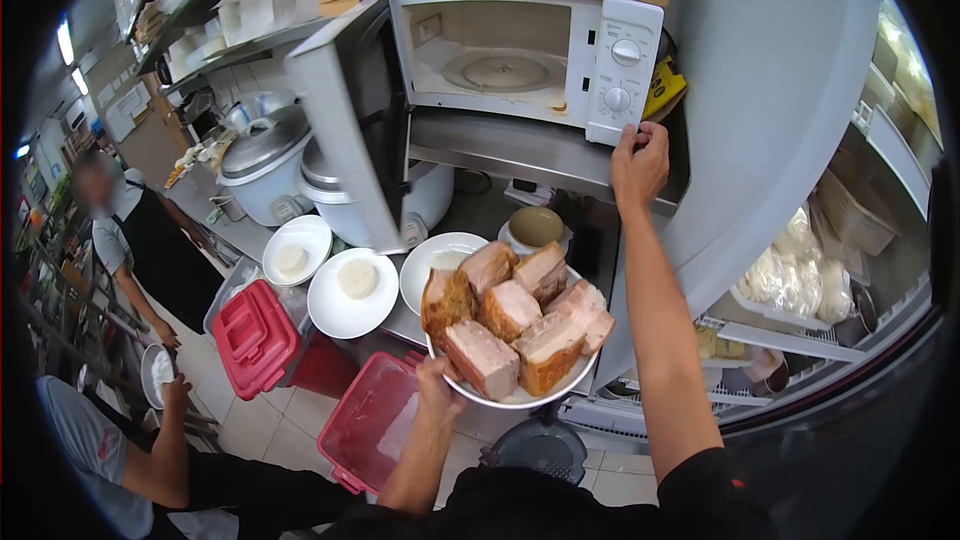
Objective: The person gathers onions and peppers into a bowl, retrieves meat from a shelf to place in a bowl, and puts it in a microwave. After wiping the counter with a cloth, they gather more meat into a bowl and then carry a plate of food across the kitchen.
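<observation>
My left hand grips the rim of a white plate from its left side. Several thick chunks of roast pork belly with browned rind are piled on that plate. My right hand has its fingers curled, the tips touching the lower edge of the microwave's control panel. The white microwave stands on a metal shelf, its turntable bare inside. Its door is swung wide open to the left.
Plates with white round portions and rice cookers occupy the counter at left. Red bins stand below. An open fridge is on the right. Two people in aprons are at left, one holding a bowl.
</observation>
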A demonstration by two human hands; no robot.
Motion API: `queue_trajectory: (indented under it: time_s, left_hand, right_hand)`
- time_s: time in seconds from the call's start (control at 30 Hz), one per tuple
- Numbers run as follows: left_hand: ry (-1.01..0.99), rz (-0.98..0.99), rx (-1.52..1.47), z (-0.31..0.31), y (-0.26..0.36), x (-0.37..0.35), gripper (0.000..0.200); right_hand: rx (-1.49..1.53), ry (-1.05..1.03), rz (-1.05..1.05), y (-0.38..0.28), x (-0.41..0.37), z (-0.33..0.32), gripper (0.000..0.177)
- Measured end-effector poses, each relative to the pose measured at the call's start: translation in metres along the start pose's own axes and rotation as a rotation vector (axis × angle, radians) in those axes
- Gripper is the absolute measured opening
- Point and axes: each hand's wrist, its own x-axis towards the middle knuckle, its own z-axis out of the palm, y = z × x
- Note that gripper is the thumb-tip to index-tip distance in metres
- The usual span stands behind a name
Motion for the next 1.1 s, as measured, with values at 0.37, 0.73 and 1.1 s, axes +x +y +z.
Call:
queue_trajectory:
  time_s: [0.37, 0.73, 1.1]
  left_hand:
    - [-0.202, 0.301, 0.016, 0.130, 0.097, 0.104, 0.010]
    - [-0.340, 0.342, 0.161, 0.252, 0.145, 0.196, 0.003]
    - [-0.273, 0.299, 0.250, 0.302, 0.153, 0.301, 0.039]
  right_hand:
    - [0.067, 0.100, -0.029, -0.003, -0.002, 0.003, 0.017]
    - [-0.005, 0.067, 0.010, -0.006, -0.001, 0.003, 0.017]
    - [-0.043, 0.042, 0.008, -0.001, -0.001, 0.007, 0.017]
